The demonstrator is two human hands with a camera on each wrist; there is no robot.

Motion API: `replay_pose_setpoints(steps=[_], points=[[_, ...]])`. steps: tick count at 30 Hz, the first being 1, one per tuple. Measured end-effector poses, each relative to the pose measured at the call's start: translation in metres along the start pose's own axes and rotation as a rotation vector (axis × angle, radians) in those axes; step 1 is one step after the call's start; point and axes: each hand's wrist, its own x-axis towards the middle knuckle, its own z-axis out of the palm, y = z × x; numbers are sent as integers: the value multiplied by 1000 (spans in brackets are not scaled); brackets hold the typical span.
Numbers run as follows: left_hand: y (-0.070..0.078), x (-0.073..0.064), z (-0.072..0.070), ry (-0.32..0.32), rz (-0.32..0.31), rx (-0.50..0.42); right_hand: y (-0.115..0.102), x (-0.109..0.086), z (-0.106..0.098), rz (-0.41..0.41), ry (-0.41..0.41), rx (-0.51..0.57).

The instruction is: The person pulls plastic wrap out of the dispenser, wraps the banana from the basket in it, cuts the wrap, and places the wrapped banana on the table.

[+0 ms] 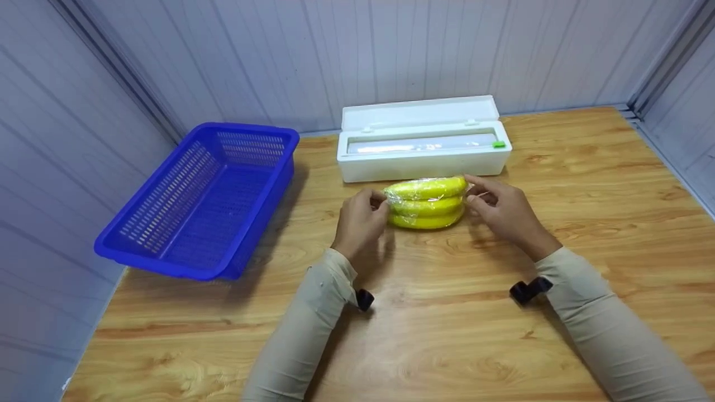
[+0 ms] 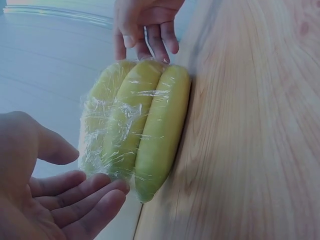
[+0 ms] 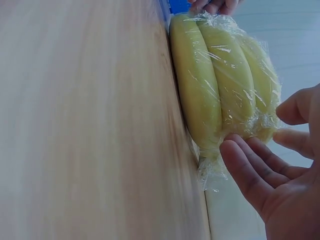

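Observation:
A bunch of three yellow bananas (image 1: 427, 205), wrapped in clear plastic film, lies on the table in the head view. My left hand (image 1: 360, 220) is at the bunch's left end. In the left wrist view its fingers (image 2: 80, 200) are loosely extended, tips by the film, with the thumb held apart. At the opposite end is my right hand (image 1: 505, 209). Its fingertips (image 3: 235, 150) touch the wrapped end in the right wrist view, and its thumb lies near the film's edge. Loose film (image 3: 210, 177) sticks out at that end.
Just behind the bananas stands a white cling film dispenser box (image 1: 424, 164), lid raised, a film roll inside and a green slider (image 1: 499, 144) at its right. A blue plastic basket (image 1: 246, 223) sits at the left. Panelled walls (image 1: 391, 50) border the wooden table (image 1: 447, 335).

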Motion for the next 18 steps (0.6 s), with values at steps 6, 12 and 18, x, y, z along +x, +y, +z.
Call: replay_pose_setpoints(steps=[6,12,18], points=[[-1,3,1,-17,17,18,2,0,-1,60,-17,120],[-4,4,1,-53,18,25,2,1,-1,76,-38,213],[-8,3,2,-62,3,41,3,0,-2,79,-39,231]])
